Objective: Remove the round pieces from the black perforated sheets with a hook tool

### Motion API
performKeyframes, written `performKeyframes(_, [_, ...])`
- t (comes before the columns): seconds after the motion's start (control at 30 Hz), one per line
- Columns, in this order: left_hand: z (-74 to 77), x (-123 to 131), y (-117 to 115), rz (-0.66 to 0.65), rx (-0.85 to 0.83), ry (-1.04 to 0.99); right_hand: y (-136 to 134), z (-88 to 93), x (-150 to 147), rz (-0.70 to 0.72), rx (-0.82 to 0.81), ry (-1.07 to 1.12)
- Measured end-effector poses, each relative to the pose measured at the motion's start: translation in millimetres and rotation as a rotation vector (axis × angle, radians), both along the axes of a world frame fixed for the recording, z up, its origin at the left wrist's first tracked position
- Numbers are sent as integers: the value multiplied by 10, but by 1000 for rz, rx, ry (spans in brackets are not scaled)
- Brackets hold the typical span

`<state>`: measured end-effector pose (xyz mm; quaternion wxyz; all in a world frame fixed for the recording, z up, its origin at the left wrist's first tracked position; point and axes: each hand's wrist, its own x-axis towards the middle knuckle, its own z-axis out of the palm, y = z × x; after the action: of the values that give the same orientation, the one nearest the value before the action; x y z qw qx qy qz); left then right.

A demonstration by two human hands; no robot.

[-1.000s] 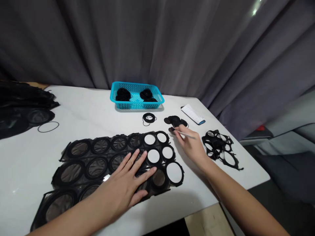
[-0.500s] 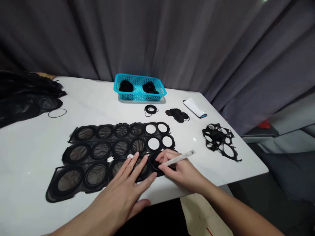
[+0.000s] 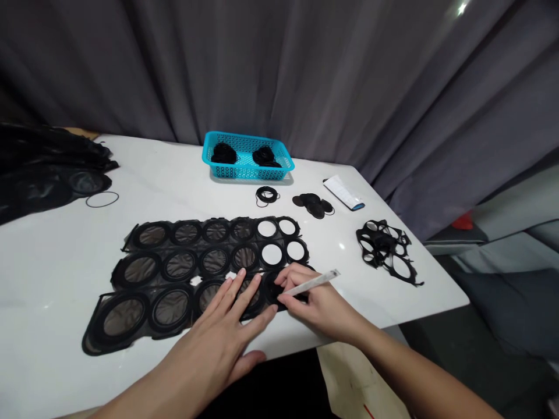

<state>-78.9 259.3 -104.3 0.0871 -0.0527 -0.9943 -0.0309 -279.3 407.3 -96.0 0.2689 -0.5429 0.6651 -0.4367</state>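
Observation:
A black sheet (image 3: 161,256) with rows of ringed circles lies on the white table; several circles at its right are cut-out holes showing white. My left hand (image 3: 231,320) rests palm down with fingers spread on its front row. At the row's right end, my right hand (image 3: 312,297) is closed round a thin whitish tool (image 3: 314,282), its fingertips at a dark circle. The tool's lower tip is hidden by the fingers. Loose black discs (image 3: 314,206) and a coil of black rings (image 3: 266,195) sit beyond the sheet.
A blue basket (image 3: 248,171) with black bundles stands at the back of the table (image 3: 174,174). Black material (image 3: 43,174) and a thin ring (image 3: 102,199) are at left. A holed black scrap (image 3: 386,247) and a paper-topped flat item (image 3: 343,192) lie at right.
My right hand and the tool have shifted slightly left along the dark circle. My left hand stays in nearly the same place. The view has moved a little.

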Motion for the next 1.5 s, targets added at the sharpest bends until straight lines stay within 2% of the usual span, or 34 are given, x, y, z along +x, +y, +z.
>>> performKeyframes(0.17, [-12, 3, -4, 2, 6, 6, 19, -16, 75, 11, -65, 143])
performKeyframes(0.33, [-38, -13, -6, -5, 10, 15, 54, -156, 115, 82, -175, 483])
performKeyframes(0.4, [-37, -5, 5, 0, 16, 16, 49, -147, -21, -29, -189, 559])
performKeyframes(0.5, [-15, 45, 28, 0, 24, 16, -14, -13, -345, -406, -223, 513])
performKeyframes(0.57, [-1, 109, 37, 0, 0, 22, -96, 101, -485, -510, -211, 454])
performKeyframes(0.6, [3, 148, 37, 7, -25, 29, -144, 145, -494, -493, -191, 411])
performKeyframes(0.67, [1, 234, 26, 38, -89, 46, -238, 187, -384, -349, -158, 309])
performKeyframes(0.77, [-11, 355, -6, 70, -162, 63, -330, 153, -43, -74, -101, 179])
performKeyframes(0.87, [-15, 441, -20, 71, -187, 57, -349, 91, 222, 83, -25, 90])
performKeyframes(1.1, [-15, 496, 10, 95, -140, 54, -342, 53, 306, 133, -9, -95])
performKeyframes(1.5, [-5, 496, 4, 99, -136, 33, -331, 76, 341, 164, -22, -21])
